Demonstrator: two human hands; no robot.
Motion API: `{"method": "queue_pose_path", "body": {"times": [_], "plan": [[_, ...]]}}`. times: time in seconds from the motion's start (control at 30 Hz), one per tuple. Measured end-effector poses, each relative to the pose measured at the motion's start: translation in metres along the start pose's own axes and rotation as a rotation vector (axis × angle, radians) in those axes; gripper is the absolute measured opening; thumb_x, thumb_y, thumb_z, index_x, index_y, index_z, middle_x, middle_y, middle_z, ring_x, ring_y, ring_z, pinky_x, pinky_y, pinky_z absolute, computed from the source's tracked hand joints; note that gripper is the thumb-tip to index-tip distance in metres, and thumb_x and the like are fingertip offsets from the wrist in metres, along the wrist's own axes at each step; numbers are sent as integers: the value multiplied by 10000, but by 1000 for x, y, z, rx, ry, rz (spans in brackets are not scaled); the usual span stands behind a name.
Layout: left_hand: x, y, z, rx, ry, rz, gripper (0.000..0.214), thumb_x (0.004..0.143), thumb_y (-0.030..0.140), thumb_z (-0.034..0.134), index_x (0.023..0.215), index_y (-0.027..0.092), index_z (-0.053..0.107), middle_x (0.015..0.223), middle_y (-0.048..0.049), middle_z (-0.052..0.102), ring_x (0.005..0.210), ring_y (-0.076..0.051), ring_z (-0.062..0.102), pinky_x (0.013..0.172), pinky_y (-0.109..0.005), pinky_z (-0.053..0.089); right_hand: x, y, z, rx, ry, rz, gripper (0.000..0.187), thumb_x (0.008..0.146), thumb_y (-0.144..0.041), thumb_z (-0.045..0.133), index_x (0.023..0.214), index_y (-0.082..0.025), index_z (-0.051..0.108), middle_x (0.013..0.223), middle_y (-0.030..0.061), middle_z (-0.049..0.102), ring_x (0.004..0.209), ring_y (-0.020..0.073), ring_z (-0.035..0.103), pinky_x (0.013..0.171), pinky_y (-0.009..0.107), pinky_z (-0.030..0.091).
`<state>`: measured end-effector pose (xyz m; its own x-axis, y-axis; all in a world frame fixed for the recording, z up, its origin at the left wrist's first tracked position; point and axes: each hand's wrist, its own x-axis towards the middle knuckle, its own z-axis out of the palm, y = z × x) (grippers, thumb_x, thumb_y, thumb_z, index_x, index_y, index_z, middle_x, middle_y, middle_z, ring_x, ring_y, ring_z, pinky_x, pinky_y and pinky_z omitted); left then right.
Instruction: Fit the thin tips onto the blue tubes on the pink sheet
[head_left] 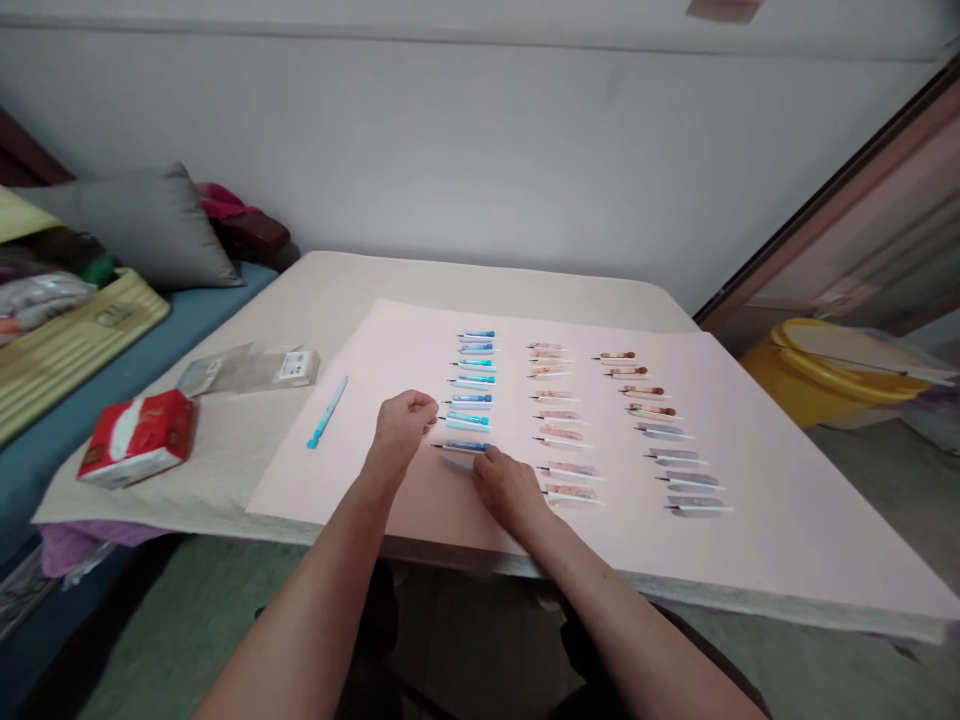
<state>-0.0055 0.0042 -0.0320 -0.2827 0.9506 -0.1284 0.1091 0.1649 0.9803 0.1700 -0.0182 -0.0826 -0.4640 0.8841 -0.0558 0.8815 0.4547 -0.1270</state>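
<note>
To my left, a red pack (139, 438) lies on the table (341, 285), with purple cloth (97, 545) below the table's edge. Further left I see a blue bed (206, 312) bearing a grey pillow (142, 232) and a ribbed yellow mat (82, 355). A pale wall (480, 150) faces me; a yellow bucket (799, 372) stands at my right.

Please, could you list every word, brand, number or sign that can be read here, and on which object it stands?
No text can be read with certainty.
Red packet: markings too blurred.
White label on clear plastic packaging: dark print too small.
Yellow folded item: dark mark too blurred.
Pens: any lettering too small.
</note>
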Motion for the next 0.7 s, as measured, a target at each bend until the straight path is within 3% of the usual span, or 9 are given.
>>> {"method": "queue_pose_path", "body": {"times": [0.17,0.3,0.47,0.6,0.7], "plan": [[-9,-4,15,-431,31,-260,214,642,222,670,828,153,591,843,-54,620,783,-138,592,696,-264,461,-2,9,-14,118,91,79,131,892,-267,463,873,-200,574,901,26,609,746,157,586,580,250,327],[-18,-12,35,-570,-19,-407,175,656,162,658,802,141,564,785,-44,598,700,-115,586,662,-258,475,-3,16,-21,191,158,94,95,867,-230,505,827,-189,580,841,29,611,743,151,575,607,239,333],[-29,-19,53,-617,-177,-466,101,692,161,642,748,130,563,732,-54,618,652,-133,606,631,-261,493,-6,13,-23,308,218,58,153,879,-237,493,769,-181,584,780,31,601,687,142,555,604,231,338],[-26,-20,50,-681,-166,-453,36,716,103,614,720,108,578,717,-64,633,639,-122,612,636,-242,509,-8,19,-27,482,278,41,182,903,-294,462,850,-193,605,802,27,624,726,144,570,625,223,362],[-16,-20,40,-747,-126,-479,29,737,63,587,742,92,589,728,-79,649,646,-125,625,620,-226,519,-7,30,-30,477,313,76,203,914,-262,424,869,-198,612,834,29,635,773,146,578,662,225,372]]}}
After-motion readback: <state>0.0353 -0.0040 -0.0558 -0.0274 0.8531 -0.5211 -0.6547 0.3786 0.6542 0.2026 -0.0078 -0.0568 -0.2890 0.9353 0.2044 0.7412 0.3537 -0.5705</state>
